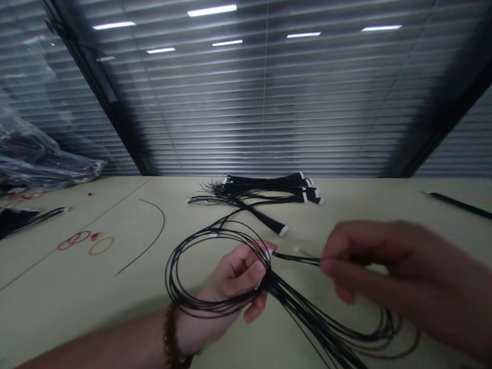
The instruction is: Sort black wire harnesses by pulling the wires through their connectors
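My left hand (246, 277) is closed around a bunch of thin black wires (307, 307), thumb on top. From this grip the wires loop out to the left in a wide coil and fan down to the lower right. A small white connector (270, 252) shows at the left fingertips. My right hand (365, 266), somewhat blurred, pinches a few black wires (294, 258) that run from that white connector. Below the right hand, more wire ends curl in loose loops. A beaded bracelet (170, 333) sits on my left wrist, inside the wire coil's lower edge.
Several black wire bundles with white connectors (265, 192) lie at the table's back. One loose black wire (163, 225) curves at left, near red rubber bands (75, 240) and a yellow band (101, 246). Clear plastic bags (46, 159) lie far left; a dark pen-like stick (461, 204) far right.
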Demonstrator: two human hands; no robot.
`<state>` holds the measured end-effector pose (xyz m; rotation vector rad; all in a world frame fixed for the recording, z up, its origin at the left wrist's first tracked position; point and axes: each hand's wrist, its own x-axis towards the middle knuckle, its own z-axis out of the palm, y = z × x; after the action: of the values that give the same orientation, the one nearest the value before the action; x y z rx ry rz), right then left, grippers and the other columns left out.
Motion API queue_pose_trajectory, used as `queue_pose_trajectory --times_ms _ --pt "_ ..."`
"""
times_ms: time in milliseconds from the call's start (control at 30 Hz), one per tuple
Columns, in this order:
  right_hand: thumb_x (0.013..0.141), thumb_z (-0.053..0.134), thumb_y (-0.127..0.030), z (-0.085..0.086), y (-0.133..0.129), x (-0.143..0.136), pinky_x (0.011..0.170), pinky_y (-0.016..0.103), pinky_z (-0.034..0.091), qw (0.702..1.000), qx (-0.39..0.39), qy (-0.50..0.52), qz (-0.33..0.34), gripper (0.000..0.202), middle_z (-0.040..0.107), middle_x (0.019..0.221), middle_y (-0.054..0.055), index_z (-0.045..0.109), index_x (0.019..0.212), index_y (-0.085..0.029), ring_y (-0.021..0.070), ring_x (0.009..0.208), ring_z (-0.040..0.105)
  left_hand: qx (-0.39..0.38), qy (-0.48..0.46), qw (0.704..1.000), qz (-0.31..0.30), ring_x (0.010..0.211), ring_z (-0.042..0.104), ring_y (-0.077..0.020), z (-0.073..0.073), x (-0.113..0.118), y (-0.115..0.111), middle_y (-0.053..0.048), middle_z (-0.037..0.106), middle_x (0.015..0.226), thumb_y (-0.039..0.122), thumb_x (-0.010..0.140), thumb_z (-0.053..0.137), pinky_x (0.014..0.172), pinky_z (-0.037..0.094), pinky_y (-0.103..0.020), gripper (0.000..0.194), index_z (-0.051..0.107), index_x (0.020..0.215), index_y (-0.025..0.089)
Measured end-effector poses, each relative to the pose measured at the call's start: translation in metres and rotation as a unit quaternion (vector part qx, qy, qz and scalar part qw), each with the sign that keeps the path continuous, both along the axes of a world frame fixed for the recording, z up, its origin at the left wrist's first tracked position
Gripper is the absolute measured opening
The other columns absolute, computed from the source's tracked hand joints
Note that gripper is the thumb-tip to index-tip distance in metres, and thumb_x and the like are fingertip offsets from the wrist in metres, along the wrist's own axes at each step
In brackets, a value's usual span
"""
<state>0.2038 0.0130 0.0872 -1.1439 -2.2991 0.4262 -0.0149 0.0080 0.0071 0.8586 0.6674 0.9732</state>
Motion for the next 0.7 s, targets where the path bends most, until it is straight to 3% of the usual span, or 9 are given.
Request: queue_pose_trajectory --times_ms 100,200,600,700 --pt "0.084 0.049 -0.021 -0.023 -0.007 -0.019 0.043 0.02 0.032 0.998 0.029 -0.049 0.014 0.019 0.055 0.055 -0.004 0.056 0.067 -0.02 0.0071 0.045 0.048 -0.001 -0.03 0.999 -0.015 0.03 0.041 -0.0036 -0.001 0.001 0.0 0.007 0.051 0.049 0.035 0.073 0.072 0.027 0.029 -0.01 0.033 0.059 0.099 0.019" --pt "0.084 0.05 -0.018 -0.036 -0.008 -0.023 0.047 0.024 0.03 0.993 0.096 -0.071 0.004 0.016 0.054 0.057 -0.004 0.054 0.068 -0.02 0.0089 0.048 0.048 -0.008 -0.033 0.999 -0.019 0.03 0.042 -0.0036 0.0 0.003 0.0 0.006 0.053 0.051 0.033 0.071 0.074 0.027 0.031 -0.01 0.032 0.061 0.098 0.021" --pt "0.087 0.046 -0.018 -0.037 -0.007 -0.022 0.051 0.029 0.028 0.984 0.162 -0.069 0.009 0.02 0.054 0.058 -0.005 0.055 0.069 -0.021 0.0113 0.049 0.05 -0.022 0.014 1.0 -0.016 0.03 0.04 -0.0043 0.004 0.001 -0.003 0.004 0.051 0.046 0.041 0.067 0.076 0.03 0.029 -0.013 0.032 0.066 0.092 0.023" --pt "0.089 0.044 -0.019 -0.04 -0.009 -0.022 0.052 0.028 0.031 0.983 0.165 -0.075 0.026 0.02 0.055 0.062 -0.004 0.055 0.072 -0.021 0.0112 0.052 0.05 -0.006 0.054 0.998 -0.01 0.032 0.042 -0.0037 0.005 0.003 -0.005 0.004 0.053 0.053 0.043 0.068 0.075 0.032 0.029 -0.014 0.031 0.065 0.091 0.024"
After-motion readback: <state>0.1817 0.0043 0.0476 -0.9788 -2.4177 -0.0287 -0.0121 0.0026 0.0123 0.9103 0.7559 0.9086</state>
